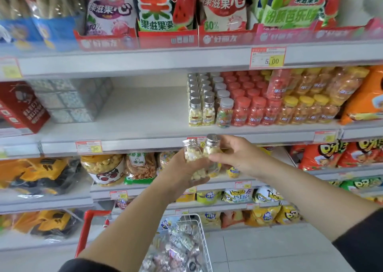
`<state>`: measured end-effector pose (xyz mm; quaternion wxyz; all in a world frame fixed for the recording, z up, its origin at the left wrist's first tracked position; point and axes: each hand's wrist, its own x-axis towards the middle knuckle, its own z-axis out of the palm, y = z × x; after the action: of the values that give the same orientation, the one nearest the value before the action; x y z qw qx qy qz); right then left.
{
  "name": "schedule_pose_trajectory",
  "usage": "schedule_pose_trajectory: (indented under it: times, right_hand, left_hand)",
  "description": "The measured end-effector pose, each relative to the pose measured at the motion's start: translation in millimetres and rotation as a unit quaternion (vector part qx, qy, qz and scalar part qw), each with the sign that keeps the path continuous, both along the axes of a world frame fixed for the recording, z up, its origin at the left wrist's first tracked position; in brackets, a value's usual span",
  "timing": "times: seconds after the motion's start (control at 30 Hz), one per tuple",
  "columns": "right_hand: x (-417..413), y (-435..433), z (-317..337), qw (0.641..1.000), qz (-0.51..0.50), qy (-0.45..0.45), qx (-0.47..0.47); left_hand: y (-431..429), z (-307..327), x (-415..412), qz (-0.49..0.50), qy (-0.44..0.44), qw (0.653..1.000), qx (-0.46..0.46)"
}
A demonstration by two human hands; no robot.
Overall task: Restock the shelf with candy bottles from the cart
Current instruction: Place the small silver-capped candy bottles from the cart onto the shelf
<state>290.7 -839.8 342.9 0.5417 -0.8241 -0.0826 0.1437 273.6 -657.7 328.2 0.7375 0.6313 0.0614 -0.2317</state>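
Grey tiled floor: pale, running along the foot of the store shelving.
Cart: 1 white wire basket on a red frame, nearest the camera, heaped with loose candy bottles too jumbled to count.
Left hand: curled round the body of 1 silver-capped bottle of white candy, upright in front of the shelf edge.
Right hand: fingertips pinching a second bottle that touches the first.
Shelf: white middle tier, with a bare stretch left of centre.
Stocked bottles: 2 files of matching silver-capped bottles at the right of the bare stretch.
Neighbours: 1 file of mixed-colour candy bottles, then red-capped bottles, then yellow-capped bottles.
Price tags: 2 readable, 3.80 and 5.00.
Top tier: fruit-candy bags in red trays.
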Motion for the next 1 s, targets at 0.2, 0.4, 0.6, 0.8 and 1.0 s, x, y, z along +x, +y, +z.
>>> schedule_pose_trajectory:
  times: [0.2, 0.4, 0.6, 0.8, 1.0]
  right_hand:
    - [46, 2, 7, 0.991, -0.102, -0.072, 0.052]
    - [96, 11, 33, 0.965, -0.162, -0.208, 0.018]
    - [128, 12, 34, 0.956, -0.167, -0.240, -0.023]
    - [145, 10, 29, 0.944, -0.180, -0.266, -0.076]
    - [150, 11, 30, 0.944, -0.174, -0.268, -0.084]
  left_hand:
    - [15, 14, 38, 0.079, 0.027, 0.993, -0.079]
    - [19, 36, 97, 0.095, -0.220, 0.957, 0.164]
    - [10, 42, 147, 0.118, -0.284, 0.931, 0.196]
    - [5, 36, 169, 0.118, -0.289, 0.930, 0.193]
    - [2, 34, 172, 0.123, -0.291, 0.925, 0.209]
